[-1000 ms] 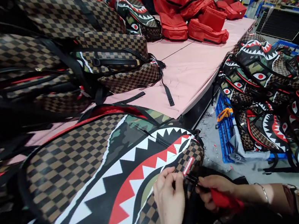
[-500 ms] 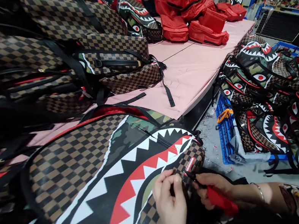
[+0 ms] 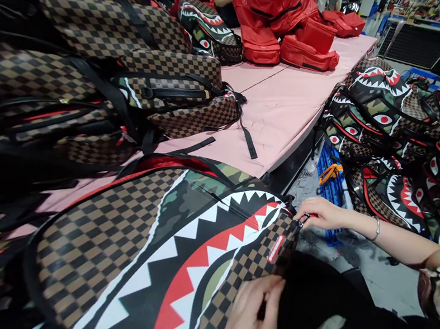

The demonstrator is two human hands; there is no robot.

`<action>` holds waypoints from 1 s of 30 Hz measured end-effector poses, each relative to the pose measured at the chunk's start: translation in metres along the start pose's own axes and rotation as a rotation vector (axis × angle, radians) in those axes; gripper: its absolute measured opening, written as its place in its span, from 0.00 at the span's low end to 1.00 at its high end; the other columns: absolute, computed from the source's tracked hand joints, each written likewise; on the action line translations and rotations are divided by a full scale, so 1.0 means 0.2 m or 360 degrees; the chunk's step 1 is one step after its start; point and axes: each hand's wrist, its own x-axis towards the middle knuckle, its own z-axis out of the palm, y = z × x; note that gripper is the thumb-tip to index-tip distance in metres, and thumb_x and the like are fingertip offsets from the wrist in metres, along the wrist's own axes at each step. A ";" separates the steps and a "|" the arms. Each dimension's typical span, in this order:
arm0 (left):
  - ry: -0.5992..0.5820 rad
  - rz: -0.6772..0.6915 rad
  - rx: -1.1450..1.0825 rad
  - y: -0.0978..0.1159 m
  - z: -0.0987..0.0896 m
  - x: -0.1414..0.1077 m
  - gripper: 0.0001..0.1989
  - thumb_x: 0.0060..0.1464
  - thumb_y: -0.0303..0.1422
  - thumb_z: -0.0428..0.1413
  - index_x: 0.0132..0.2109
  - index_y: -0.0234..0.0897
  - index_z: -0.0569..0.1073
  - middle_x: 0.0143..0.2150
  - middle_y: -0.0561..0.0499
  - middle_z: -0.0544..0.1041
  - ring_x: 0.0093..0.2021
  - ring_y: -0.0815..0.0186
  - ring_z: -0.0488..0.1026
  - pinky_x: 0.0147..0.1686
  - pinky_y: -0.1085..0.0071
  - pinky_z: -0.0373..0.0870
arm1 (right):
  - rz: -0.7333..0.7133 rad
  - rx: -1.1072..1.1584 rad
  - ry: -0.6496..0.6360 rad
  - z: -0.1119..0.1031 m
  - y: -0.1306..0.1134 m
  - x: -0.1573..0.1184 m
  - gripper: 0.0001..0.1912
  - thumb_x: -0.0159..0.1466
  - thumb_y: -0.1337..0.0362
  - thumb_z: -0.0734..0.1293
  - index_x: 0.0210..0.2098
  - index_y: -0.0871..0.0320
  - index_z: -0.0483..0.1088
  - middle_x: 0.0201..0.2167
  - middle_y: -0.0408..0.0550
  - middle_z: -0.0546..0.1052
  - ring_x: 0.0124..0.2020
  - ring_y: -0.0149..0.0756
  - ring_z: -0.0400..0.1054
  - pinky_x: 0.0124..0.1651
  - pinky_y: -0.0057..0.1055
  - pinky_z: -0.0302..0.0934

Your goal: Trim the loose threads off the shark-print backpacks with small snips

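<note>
Stacked brown checkerboard faux-leather backpacks at 10 o'clock on the pink padded table. Centre, on the lap: the brown-check, camo and shark-mouth printed backpack — glossy coated fabric, red rubbery label near its corner. Left hand at 6 o'clock lies on the lower edge, fingers loosely curled, bracing it. Right hand at 4 o'clock pinches something small and dark at the corner, likely a zipper pull; exact item unclear. Best kept taut, pulling along the seam — not sideways. More shark-print bags heaped at 3 o'clock.
</note>
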 end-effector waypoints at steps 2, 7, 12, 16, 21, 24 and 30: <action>0.0169 0.0005 0.0210 -0.03 0.01 0.03 0.08 0.54 0.36 0.51 0.38 0.40 0.72 0.33 0.50 0.76 0.33 0.65 0.74 0.35 0.71 0.70 | -0.0066 -0.0048 -0.0075 0.00 0.01 0.03 0.11 0.62 0.58 0.63 0.39 0.59 0.68 0.30 0.47 0.74 0.33 0.33 0.66 0.40 0.30 0.61; 0.0215 0.0154 0.0587 -0.06 0.07 0.08 0.08 0.55 0.36 0.50 0.38 0.40 0.72 0.34 0.51 0.76 0.34 0.65 0.73 0.35 0.70 0.67 | -0.0138 -0.0161 -0.0233 0.00 0.02 0.09 0.12 0.64 0.58 0.61 0.40 0.59 0.68 0.33 0.49 0.74 0.37 0.34 0.67 0.43 0.32 0.61; 0.0151 0.0194 0.0728 -0.08 0.10 0.10 0.09 0.57 0.34 0.48 0.35 0.37 0.71 0.30 0.50 0.74 0.30 0.66 0.71 0.31 0.69 0.63 | -0.0153 -0.0202 -0.0294 0.00 0.02 0.11 0.11 0.64 0.59 0.60 0.38 0.60 0.68 0.33 0.49 0.75 0.38 0.34 0.67 0.43 0.32 0.61; 0.0155 0.0179 0.0713 -0.09 0.12 0.09 0.08 0.57 0.32 0.47 0.34 0.36 0.69 0.30 0.50 0.73 0.29 0.66 0.70 0.31 0.69 0.62 | -0.0189 -0.0186 -0.0277 0.02 0.00 0.12 0.10 0.64 0.60 0.60 0.38 0.59 0.69 0.33 0.48 0.75 0.37 0.34 0.67 0.44 0.31 0.60; 0.0166 0.0116 0.0695 -0.09 0.12 0.09 0.08 0.58 0.31 0.45 0.33 0.37 0.67 0.29 0.51 0.72 0.29 0.66 0.69 0.31 0.70 0.62 | -0.0186 -0.0145 -0.0272 -0.03 -0.01 0.13 0.12 0.64 0.58 0.60 0.38 0.60 0.68 0.33 0.49 0.74 0.36 0.34 0.66 0.42 0.32 0.61; 0.0172 0.0099 0.0684 -0.09 0.13 0.09 0.07 0.58 0.30 0.46 0.33 0.37 0.66 0.28 0.52 0.71 0.29 0.66 0.68 0.31 0.70 0.62 | -0.0168 -0.0140 -0.0269 -0.07 0.00 0.12 0.13 0.64 0.57 0.60 0.39 0.61 0.68 0.33 0.50 0.74 0.37 0.34 0.66 0.42 0.32 0.61; 0.0176 0.0119 0.0714 -0.09 0.13 0.09 0.07 0.58 0.29 0.45 0.33 0.37 0.66 0.29 0.51 0.70 0.28 0.66 0.68 0.30 0.70 0.61 | -0.0253 -0.0147 -0.0342 -0.03 -0.01 0.15 0.12 0.64 0.58 0.61 0.38 0.61 0.69 0.33 0.49 0.75 0.36 0.34 0.66 0.42 0.30 0.60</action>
